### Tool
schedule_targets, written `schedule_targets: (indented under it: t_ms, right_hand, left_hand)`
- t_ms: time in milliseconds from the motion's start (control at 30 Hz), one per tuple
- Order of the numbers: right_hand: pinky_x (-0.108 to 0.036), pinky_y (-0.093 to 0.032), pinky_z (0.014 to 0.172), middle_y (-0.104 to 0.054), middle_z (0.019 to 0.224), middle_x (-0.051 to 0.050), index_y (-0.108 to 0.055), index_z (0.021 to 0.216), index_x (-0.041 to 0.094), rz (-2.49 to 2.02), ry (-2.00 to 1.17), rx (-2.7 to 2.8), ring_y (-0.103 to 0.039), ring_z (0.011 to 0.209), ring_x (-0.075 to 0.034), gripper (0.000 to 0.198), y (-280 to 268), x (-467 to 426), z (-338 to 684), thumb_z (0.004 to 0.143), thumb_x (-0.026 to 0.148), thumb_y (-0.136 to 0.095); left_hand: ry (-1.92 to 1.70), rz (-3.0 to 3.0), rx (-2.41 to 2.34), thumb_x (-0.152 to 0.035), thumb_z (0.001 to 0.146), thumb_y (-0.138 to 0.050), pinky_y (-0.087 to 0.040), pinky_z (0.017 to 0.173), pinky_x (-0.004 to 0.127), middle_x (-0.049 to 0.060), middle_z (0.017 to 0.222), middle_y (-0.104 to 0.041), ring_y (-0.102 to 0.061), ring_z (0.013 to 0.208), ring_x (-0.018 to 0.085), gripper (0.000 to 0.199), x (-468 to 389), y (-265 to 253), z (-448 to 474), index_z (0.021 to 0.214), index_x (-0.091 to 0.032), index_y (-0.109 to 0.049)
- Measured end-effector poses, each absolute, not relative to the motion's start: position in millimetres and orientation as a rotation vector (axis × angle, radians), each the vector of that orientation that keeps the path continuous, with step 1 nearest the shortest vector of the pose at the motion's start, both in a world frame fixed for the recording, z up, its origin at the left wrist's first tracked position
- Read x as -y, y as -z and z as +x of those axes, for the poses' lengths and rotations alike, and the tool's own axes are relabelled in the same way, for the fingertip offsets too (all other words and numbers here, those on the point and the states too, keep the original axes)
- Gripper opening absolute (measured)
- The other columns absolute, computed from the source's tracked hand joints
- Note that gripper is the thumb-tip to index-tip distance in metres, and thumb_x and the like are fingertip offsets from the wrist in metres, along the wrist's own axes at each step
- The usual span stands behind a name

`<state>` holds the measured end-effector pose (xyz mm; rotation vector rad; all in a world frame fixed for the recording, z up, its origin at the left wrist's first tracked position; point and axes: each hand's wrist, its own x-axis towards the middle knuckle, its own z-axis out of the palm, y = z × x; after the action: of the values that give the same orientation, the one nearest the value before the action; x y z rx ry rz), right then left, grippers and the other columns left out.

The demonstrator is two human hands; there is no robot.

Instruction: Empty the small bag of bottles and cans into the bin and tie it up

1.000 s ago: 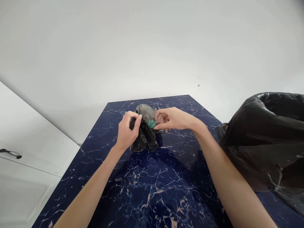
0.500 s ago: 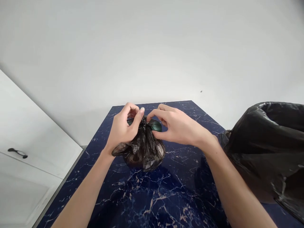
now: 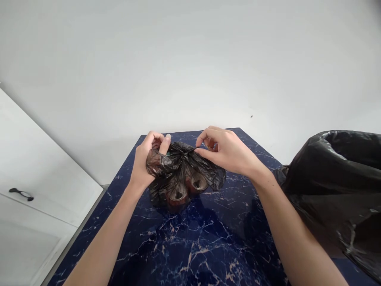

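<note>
A thin black plastic bag (image 3: 175, 169) rests on the dark blue marbled tabletop (image 3: 184, 254), its top gathered into a tight twist or knot at the middle. Through the film I make out the ends of two cans, a left can (image 3: 177, 196) and a right can (image 3: 198, 183). My left hand (image 3: 147, 159) grips the bag's left side, thumb up, with film bunched over the fingers. On the other side my right hand (image 3: 224, 149) pinches a strand of the bag between thumb and fingertips and holds it taut. Loose film hangs below the right fingers.
A bin lined with a black bag (image 3: 324, 186) stands at the right, beside my right forearm. White cabinet doors (image 3: 35, 167) with a black handle (image 3: 21, 194) are at the left. A pale wall (image 3: 190, 71) rises behind the table.
My hands have moved apart, drawing the bag's top out sideways. The loose film that hung in front has spread, and the can ends now show through.
</note>
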<state>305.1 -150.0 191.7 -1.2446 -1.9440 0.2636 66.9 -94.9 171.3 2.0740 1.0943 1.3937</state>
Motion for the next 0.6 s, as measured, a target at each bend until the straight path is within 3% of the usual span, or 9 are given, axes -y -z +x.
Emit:
schedule_targets:
  t_ms: [200, 333, 433, 533, 600]
  right_hand:
    - [-0.034, -0.04, 0.066, -0.062, 0.081, 0.0, -0.068, 0.096, 0.021, -1.294, -0.492, 1.771, -0.049, 0.066, -0.013, 0.019, -187.2, 143.2, 312.1, 0.096, 0.04, -0.071]
    - [-0.034, -0.038, 0.063, -0.065, 0.085, -0.001, -0.066, 0.097, 0.022, -1.348, -0.535, 1.719, -0.049, 0.065, -0.012, 0.02, -185.6, 141.7, 312.8, 0.097, 0.041, -0.069]
    - [-0.033, -0.039, 0.062, -0.066, 0.085, -0.001, -0.064, 0.097, 0.022, -1.353, -0.523, 1.712, -0.05, 0.065, -0.012, 0.017, -186.1, 142.3, 310.5, 0.097, 0.038, -0.068]
    - [-0.033, -0.041, 0.063, -0.067, 0.087, -0.001, -0.063, 0.096, 0.022, -1.29, -0.487, 1.745, -0.053, 0.066, -0.012, 0.013, -186.8, 142.5, 307.1, 0.096, 0.035, -0.067]
    - [-0.033, -0.044, 0.066, -0.068, 0.09, -0.001, -0.063, 0.096, 0.022, -1.246, -0.445, 1.768, -0.055, 0.069, -0.013, 0.011, -187.3, 142.6, 305.1, 0.096, 0.032, -0.066]
  left_hand:
    - [-1.505, 1.929, -1.168, -0.051, 0.096, -0.075, -0.047, 0.074, 0.03, 0.001, 0.085, -0.064, -0.061, 0.082, 0.018, 0.033, 86.3, -169.0, 58.0, 0.087, -0.023, -0.058]
    - [-1.501, 1.882, -1.153, -0.048, 0.098, -0.072, -0.05, 0.077, 0.032, 0.002, 0.089, -0.065, -0.064, 0.086, 0.019, 0.03, 83.9, -168.2, 56.5, 0.088, -0.023, -0.058]
    - [-1.379, 2.082, -1.096, -0.036, 0.094, -0.074, -0.055, 0.094, 0.038, 0.007, 0.114, -0.072, -0.069, 0.108, 0.024, 0.019, 88.6, -173.7, 54.3, 0.106, -0.025, -0.063]
    - [-1.147, 2.381, -0.954, -0.025, 0.091, -0.072, -0.053, 0.11, 0.045, 0.009, 0.141, -0.069, -0.065, 0.131, 0.029, 0.044, 95.3, -181.9, 50.9, 0.134, -0.028, -0.063]
    - [-0.991, 2.556, -0.867, -0.023, 0.092, -0.069, -0.053, 0.112, 0.047, 0.008, 0.144, -0.069, -0.065, 0.133, 0.029, 0.05, 98.9, -186.1, 49.6, 0.142, -0.03, -0.063]
